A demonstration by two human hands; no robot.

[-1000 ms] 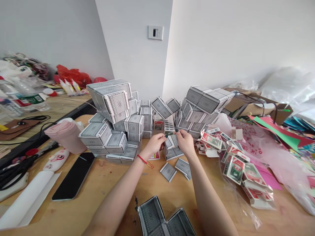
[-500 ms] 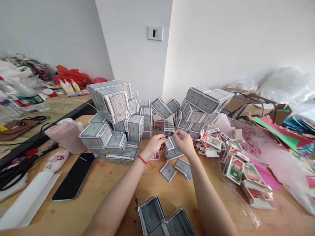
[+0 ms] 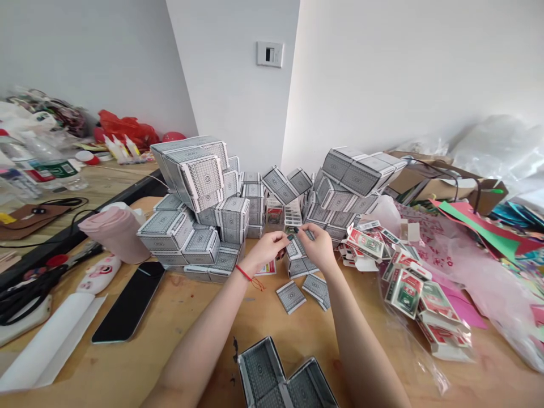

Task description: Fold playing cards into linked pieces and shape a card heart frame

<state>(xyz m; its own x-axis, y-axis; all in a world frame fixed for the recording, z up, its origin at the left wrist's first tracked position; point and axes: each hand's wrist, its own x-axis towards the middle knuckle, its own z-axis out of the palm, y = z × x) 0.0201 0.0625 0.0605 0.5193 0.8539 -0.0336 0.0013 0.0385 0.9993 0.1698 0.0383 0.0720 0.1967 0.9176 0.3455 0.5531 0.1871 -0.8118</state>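
Plastic bottles (image 3: 63, 170) stand at the far left, their contents too hard to make out, beyond the dark strip (image 3: 127, 194) edging the wooden table (image 3: 191, 323). Nearer lies a slanted phone (image 3: 127, 303), with bare wood between it and the left forearm. A stepped card stack (image 3: 208, 175) rises behind, its right-hand edges near the left hand (image 3: 268, 248). That hand's fingers are bent into a narrow grip at the top of a patterned card block (image 3: 297, 266). The block stands on the table between both hands, two folded card pieces (image 3: 290, 297) just in front; at the bottom edge, between the forearms, sits an open card form (image 3: 287, 391), patterned inside its two hollows. The right hand (image 3: 318, 243) bends narrowly over the block's other side; I cannot tell whether either hand pinches anything. Close beyond it, another card stack (image 3: 352, 175) and open-flapped card boxes (image 3: 378, 243) crowd the right. Farthest right, a brown paper bag (image 3: 488, 195) stands behind crumpled plastic (image 3: 480, 266).
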